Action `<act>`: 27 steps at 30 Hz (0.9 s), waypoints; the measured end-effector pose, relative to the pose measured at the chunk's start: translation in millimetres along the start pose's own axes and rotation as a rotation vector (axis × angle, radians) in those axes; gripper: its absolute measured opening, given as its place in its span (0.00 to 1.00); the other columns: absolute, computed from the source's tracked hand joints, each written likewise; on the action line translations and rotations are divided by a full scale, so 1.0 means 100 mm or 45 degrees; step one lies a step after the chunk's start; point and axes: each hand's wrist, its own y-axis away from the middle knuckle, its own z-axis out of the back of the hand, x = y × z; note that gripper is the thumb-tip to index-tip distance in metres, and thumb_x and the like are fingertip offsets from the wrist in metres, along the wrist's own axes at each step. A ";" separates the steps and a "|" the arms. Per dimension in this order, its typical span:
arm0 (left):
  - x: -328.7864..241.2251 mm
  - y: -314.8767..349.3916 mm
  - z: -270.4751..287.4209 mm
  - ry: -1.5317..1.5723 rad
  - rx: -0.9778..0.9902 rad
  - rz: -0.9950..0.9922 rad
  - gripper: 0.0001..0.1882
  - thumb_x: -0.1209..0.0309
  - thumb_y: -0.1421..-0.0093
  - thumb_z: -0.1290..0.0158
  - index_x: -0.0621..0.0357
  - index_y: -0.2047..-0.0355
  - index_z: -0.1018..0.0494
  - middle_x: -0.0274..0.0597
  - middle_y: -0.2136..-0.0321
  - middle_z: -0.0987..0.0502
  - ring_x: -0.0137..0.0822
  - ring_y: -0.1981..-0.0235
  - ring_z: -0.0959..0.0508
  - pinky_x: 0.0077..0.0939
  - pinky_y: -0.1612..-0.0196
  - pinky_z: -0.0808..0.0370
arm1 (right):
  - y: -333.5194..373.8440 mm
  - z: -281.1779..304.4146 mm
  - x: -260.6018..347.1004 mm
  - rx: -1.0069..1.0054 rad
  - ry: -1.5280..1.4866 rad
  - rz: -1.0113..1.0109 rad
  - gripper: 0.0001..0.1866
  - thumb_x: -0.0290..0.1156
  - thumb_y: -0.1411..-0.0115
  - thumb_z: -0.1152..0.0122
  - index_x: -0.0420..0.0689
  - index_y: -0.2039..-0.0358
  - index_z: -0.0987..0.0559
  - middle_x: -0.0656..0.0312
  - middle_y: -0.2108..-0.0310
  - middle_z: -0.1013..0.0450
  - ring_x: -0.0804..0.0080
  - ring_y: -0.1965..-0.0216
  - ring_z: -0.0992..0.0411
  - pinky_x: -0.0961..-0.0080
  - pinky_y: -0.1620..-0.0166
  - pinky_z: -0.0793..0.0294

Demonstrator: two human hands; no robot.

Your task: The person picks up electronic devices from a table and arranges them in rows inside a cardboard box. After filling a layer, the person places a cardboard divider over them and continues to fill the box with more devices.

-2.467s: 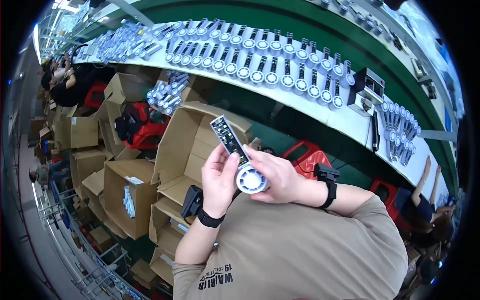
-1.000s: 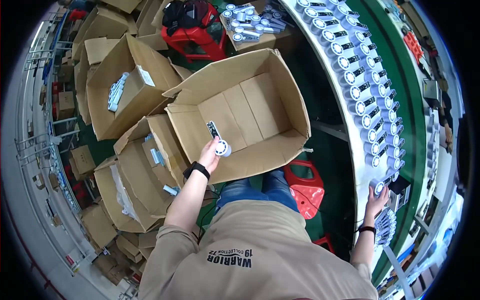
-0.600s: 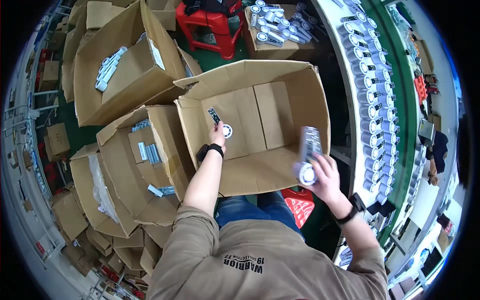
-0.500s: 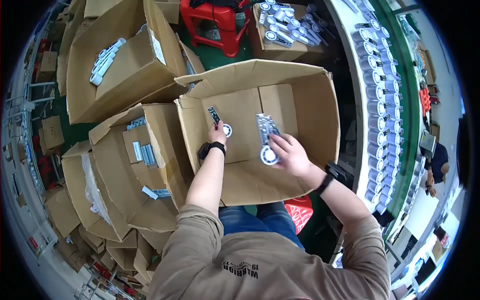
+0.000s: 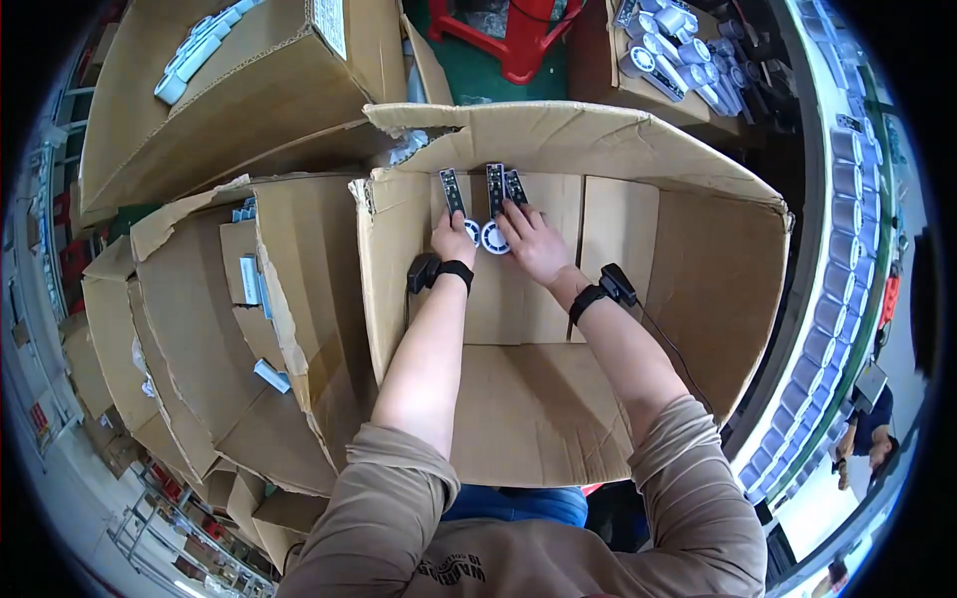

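Your left fingers (image 5: 458, 218) grasp one round-headed unit (image 5: 451, 188), right fingers (image 5: 512, 218) two more units (image 5: 495, 187) — all pointing away inside the carton (image 5: 518, 399), likely for neat alignment.

Within the cardboard box (image 5: 538, 429), one paddle-shaped gadget (image 5: 451, 187) is held by the left hand (image 5: 453, 242); just to its right, two other gadgets (image 5: 495, 187) (dark-faced, side by side) are touched by the right hand (image 5: 538, 246).

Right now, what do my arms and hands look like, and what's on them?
Your left hand and right hand are ungloved. Each wrist wears a black strap with a black boxy device; a thin black cable runs from the right-wrist one. Loose tan fabric sleeves cover the upper arms.
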 end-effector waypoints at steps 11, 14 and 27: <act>-0.46 0.60 0.26 -1.179 0.246 -0.651 0.30 0.66 0.42 0.52 0.52 0.39 0.44 0.60 0.39 0.47 0.56 0.39 0.44 0.43 0.38 0.44 | 0.32 -0.09 0.23 -0.146 -0.264 -0.684 0.37 0.28 0.54 0.37 0.45 0.41 0.38 0.46 0.40 0.43 0.44 0.44 0.40 0.57 0.46 0.34; -0.38 0.44 0.25 -0.244 0.221 -0.040 0.28 0.68 0.41 0.56 0.53 0.40 0.42 0.57 0.38 0.46 0.53 0.38 0.44 0.47 0.40 0.43 | 0.27 -0.10 0.27 -0.113 -0.521 -0.863 0.38 0.25 0.53 0.39 0.46 0.40 0.40 0.46 0.40 0.44 0.43 0.43 0.40 0.57 0.45 0.34; -0.35 0.58 0.05 -1.132 0.255 -0.750 0.19 0.69 0.36 0.63 0.58 0.45 0.37 0.57 0.40 0.42 0.53 0.38 0.43 0.47 0.41 0.40 | 0.73 0.04 0.17 0.054 -0.580 -0.973 0.41 0.24 0.50 0.45 0.46 0.36 0.50 0.39 0.42 0.43 0.45 0.49 0.34 0.61 0.47 0.31</act>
